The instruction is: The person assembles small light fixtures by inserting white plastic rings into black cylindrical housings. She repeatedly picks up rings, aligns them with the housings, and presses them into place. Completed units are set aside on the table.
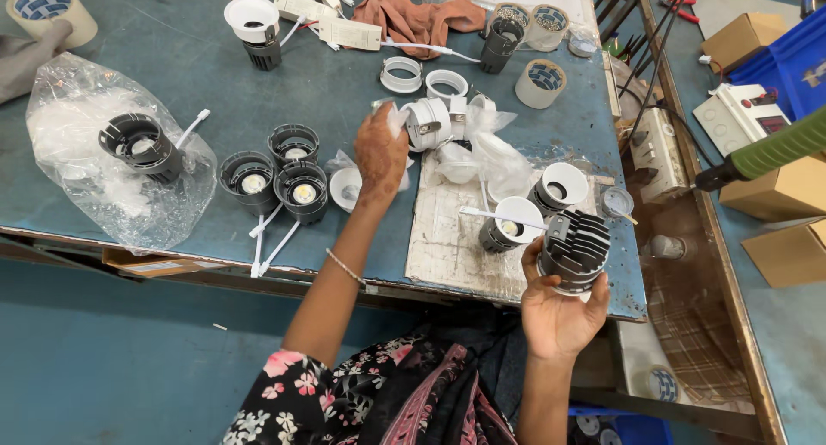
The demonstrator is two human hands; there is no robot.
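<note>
1. The right hand (557, 312), at lower right of the frame, cradles a dark finned lamp body (575, 249) from below, its fingers curled up round the bottom rim so the fins face the camera; it is held in the air just off the near edge of the tabletop (206, 75), likely so it can be turned freely.
2. The left hand (379, 155) reaches to the middle of the frame, its fingers pinched on a scrap of clear plastic wrap (395, 118) at a white ring fitting (428, 123), which lies on the tabletop just beside the fingertips (whether they touch the fitting itself I cannot tell).
3. Left of that hand stand three dark lamp cups (277, 174) clustered together, touching, with white leads trailing toward the near edge.
4. Further left, one more dark cup sits on a crumpled clear bag (103, 178).
5. Between the two hands lies a worn white board (447, 230) carrying two white-lined lamps (557, 187) and loose wrap, which clutters the way from the fitting to the held body.
6. At top centre are two loose white rings (423, 77), a brown cloth (413, 16) and rolls of tape (540, 82).
7. At far right a green-handled tool (774, 151) pokes in above the cardboard boxes.
</note>
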